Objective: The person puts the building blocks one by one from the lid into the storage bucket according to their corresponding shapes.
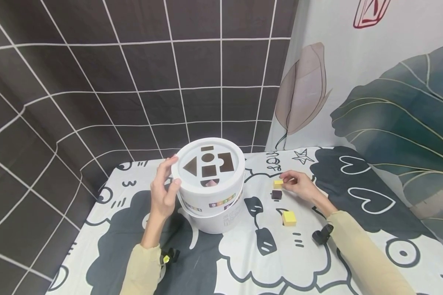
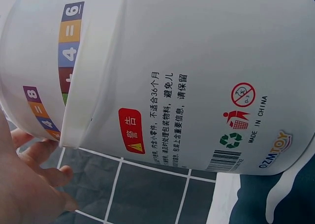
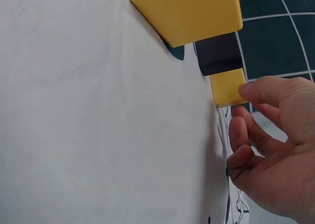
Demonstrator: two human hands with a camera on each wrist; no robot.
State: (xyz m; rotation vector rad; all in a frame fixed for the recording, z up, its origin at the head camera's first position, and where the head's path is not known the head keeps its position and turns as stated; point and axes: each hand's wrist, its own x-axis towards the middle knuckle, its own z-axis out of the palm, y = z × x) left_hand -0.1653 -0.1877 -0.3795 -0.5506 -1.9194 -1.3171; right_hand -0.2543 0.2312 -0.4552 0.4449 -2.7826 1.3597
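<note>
A white bucket [image 1: 221, 219] with shape cut-outs in its lid [image 1: 191, 180] stands upright on the cloth. My left hand [image 1: 164, 194] holds its upper left side, thumb and fingers curved at the lid's rim; in the left wrist view the fingers [image 2: 47, 177] show beside the wall. To the bucket's right, my right hand [image 1: 300, 186] pinches a small yellow block [image 1: 278, 184] low over the cloth; some of its fingertips are hidden. Just in front of that block lies a dark block [image 1: 276, 194]. A larger yellow block [image 1: 289, 218] sits nearer me.
A black-and-white cartoon cloth [image 1: 251, 262] covers the surface. Behind it hangs a dark gridded curtain [image 1: 195, 65], with a leaf-patterned curtain [image 1: 395, 106] on the right. Something pale pink [image 1: 211, 183] shows through the front slot of the lid.
</note>
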